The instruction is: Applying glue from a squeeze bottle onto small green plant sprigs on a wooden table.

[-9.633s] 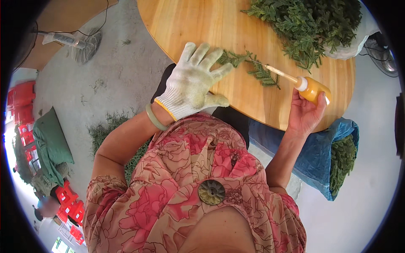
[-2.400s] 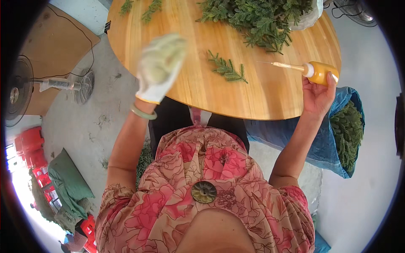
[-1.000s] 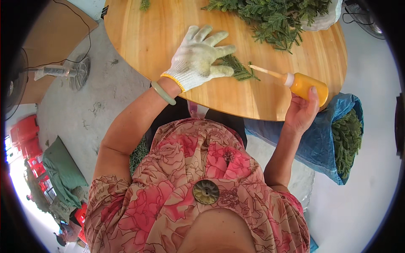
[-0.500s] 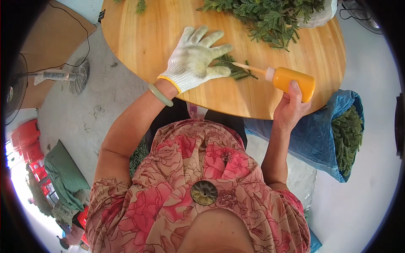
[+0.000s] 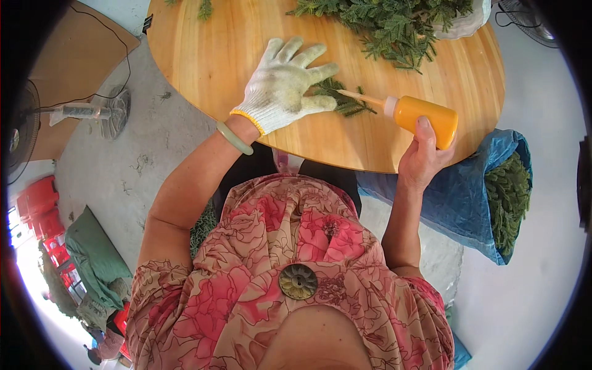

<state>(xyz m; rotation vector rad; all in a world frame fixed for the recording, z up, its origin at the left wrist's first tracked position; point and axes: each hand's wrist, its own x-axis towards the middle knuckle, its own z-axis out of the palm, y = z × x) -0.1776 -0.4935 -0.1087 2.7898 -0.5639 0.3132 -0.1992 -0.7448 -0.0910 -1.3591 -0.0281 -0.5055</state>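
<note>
On the round wooden tabletop (image 5: pixel 203 80), the left hand (image 5: pixel 280 86), in a white knit glove with a yellow cuff, lies palm down with its fingers (image 5: pixel 295 49) spread flat and released; they close on nothing. The gloved thumb and the edge of the palm press on a small green sprig (image 5: pixel 342 102), which lies flat on the wood just right of the glove. A pale green bangle (image 5: pixel 234 139) sits on the left wrist at the tabletop's near edge.

The right hand (image 5: pixel 422 163), bare, has its fingers wrapped around the base of an orange squeeze bottle (image 5: pixel 425 117). The bottle lies nearly level above the tabletop, with its white collar and long thin nozzle (image 5: pixel 361 97) pointing left. The nozzle tip reaches the sprig beside the gloved thumb; whether it touches the leaves cannot be told.

A large pile of green cuttings (image 5: pixel 394 21) lies at the far side of the tabletop, well apart from the sprig, partly on a pale sack (image 5: pixel 468 24). A blue bag (image 5: pixel 456 197) holding more greenery stands on the floor at the right, beside the tabletop's edge. A floor fan (image 5: pixel 80 111) stands at the left. Red crates (image 5: pixel 40 203) and a green cloth (image 5: pixel 92 262) lie at the lower left.
</note>
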